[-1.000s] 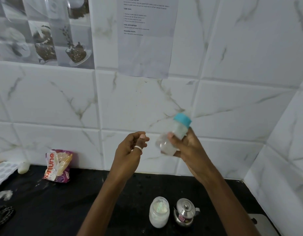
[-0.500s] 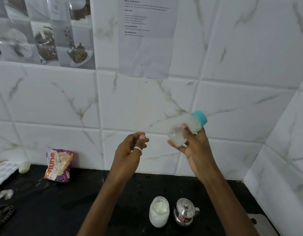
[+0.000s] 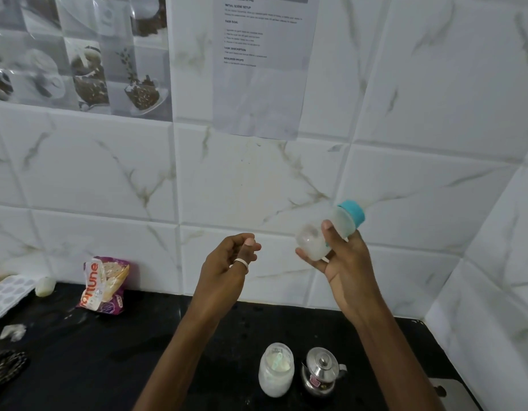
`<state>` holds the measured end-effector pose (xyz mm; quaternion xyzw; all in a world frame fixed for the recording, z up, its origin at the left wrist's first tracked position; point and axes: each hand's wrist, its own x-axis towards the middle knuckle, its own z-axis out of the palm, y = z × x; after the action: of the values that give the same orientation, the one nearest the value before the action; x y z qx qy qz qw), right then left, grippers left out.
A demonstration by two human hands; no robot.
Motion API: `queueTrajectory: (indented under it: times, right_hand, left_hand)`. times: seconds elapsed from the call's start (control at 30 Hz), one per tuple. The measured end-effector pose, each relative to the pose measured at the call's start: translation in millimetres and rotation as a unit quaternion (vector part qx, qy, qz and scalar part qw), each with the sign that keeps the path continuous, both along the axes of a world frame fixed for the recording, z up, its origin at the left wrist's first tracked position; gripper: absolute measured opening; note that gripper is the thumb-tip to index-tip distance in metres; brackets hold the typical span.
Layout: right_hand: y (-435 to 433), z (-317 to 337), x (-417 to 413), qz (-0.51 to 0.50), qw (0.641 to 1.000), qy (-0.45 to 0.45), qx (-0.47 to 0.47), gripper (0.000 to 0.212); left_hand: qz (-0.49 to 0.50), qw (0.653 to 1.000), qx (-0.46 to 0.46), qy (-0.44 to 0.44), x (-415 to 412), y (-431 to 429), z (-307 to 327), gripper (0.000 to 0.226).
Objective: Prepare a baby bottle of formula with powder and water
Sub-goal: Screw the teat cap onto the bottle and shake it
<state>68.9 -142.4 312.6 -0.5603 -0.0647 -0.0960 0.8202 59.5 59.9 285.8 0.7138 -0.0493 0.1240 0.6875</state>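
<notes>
My right hand (image 3: 344,259) grips a clear baby bottle (image 3: 322,232) with a teal collar, tilted so the cap end points up and to the right; milky liquid sits at its lower end. My left hand (image 3: 230,262) hovers beside it at chest height, fingers loosely curled, thumb ringed, holding nothing. Below on the black counter (image 3: 108,366) stand a glass jar of white powder (image 3: 276,370) with a pale scoop inside and a small steel kettle (image 3: 322,372) to its right.
A purple and orange snack packet (image 3: 104,284) leans at the tiled wall on the left. A white moulded tray (image 3: 4,295), a pale lump (image 3: 44,286) and a striped cloth (image 3: 4,366) lie at the far left. A phone (image 3: 452,393) rests at the right corner.
My right hand has swung the bottle up and to the right, tilting it more toward horizontal. My left hand has stayed nearly still.
</notes>
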Motion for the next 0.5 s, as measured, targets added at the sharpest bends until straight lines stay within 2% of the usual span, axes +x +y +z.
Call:
queueTrajectory:
  times: [0.03,0.1,0.13,0.17,0.27,0.3,0.4,0.43,0.5]
  right_hand:
    - [2,1,-1,0.000,1.000,0.000,-0.019,0.068]
    - [4,-4,-1,0.033,0.992,0.011,-0.118,0.065]
    - [5,-4,-2,0.052,0.990,0.016,-0.131,0.064]
    - [4,-3,-2,0.053,0.991,0.011,-0.121,0.065]
    - [0,5,-1,0.020,1.000,-0.003,0.014,0.069]
    - [1,5,-1,0.016,1.000,-0.003,0.004,0.068]
    - [2,-5,-2,0.062,0.988,0.012,-0.138,0.069]
    - [1,-6,-2,0.065,0.988,0.010,-0.142,0.070]
    - [-1,-3,-1,0.034,0.998,0.007,-0.048,0.069]
  left_hand:
    - [0.000,1.000,0.000,0.000,-1,0,0,0.020]
    - [-0.001,1.000,0.004,0.000,-1,0,0,0.020]
    - [-0.002,1.000,0.006,-0.001,0,0,0,0.020]
    - [-0.003,1.000,0.006,-0.002,0,-1,1,0.020]
    - [-0.004,1.000,0.004,0.000,-2,-3,1,0.021]
    - [-0.004,1.000,0.005,0.000,-2,-3,0,0.021]
    - [-0.003,1.000,0.004,-0.001,0,-2,-1,0.020]
    - [-0.004,1.000,0.002,0.000,0,-2,-1,0.020]
    - [-0.007,1.000,0.003,0.004,0,-4,-2,0.018]
